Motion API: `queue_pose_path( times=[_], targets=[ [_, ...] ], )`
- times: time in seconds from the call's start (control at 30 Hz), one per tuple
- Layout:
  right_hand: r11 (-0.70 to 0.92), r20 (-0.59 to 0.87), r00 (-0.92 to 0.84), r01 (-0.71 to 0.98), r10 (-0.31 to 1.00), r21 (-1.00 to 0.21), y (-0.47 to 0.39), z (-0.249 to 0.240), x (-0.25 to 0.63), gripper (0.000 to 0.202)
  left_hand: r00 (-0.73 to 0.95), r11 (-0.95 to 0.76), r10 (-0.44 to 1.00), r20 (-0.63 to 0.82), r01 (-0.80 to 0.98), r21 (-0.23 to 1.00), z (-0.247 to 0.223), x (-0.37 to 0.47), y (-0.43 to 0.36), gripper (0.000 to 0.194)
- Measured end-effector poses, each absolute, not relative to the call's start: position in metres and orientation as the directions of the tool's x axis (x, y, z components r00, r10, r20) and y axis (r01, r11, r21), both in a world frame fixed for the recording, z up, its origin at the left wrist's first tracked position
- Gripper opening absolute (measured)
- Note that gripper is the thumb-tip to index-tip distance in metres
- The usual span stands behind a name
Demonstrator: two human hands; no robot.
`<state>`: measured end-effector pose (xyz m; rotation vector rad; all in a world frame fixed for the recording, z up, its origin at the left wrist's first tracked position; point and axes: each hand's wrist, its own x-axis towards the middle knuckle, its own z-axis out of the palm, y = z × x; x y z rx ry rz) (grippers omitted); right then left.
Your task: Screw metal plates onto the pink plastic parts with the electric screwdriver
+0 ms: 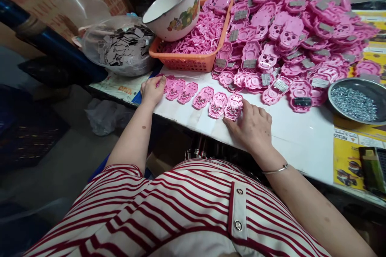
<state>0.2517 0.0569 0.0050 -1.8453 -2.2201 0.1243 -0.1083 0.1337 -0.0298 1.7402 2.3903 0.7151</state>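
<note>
Several pink plastic casings (203, 97) lie in a row on the white tabletop, with small shiny parts in some of them. At the row's left end, my left hand (152, 90) has its fingers closed around the edge of a pink casing, mostly hidden by the hand. My right hand (253, 125) is at the other end, thumb and fingers on either side of the last pink casing (233, 106). That casing lies flat and touches or nearly touches its neighbour (217, 105).
Behind the row is a large heap of pink casings (286, 32). An orange basket (193, 63) of small pink parts carries a tilted enamel bowl (171, 12). A clear bag (90, 48) holds dark flat pieces. Right stands a metal bowl of screws (356, 102).
</note>
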Motion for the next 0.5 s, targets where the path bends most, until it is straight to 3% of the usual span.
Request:
queue_pose_path(
  times=[0.17,0.37,0.5],
  targets=[
    [0.177,0.114,-0.154,0.956,0.982,-0.233,0.050,0.007,0.257,0.076,-0.403,0.290,0.885,0.233,0.869,0.401,-0.031,-0.095,0.116,0.060],
    [0.183,0.129,-0.155,0.952,0.979,-0.245,0.043,0.004,0.263,0.078,-0.443,0.333,0.863,0.243,0.861,0.385,-0.030,-0.080,0.097,0.059],
    [0.250,0.163,-0.205,0.905,0.965,-0.344,0.043,0.002,0.265,0.082,-0.447,0.341,0.861,0.241,0.861,0.378,-0.028,-0.079,0.099,0.056]
  ],
)
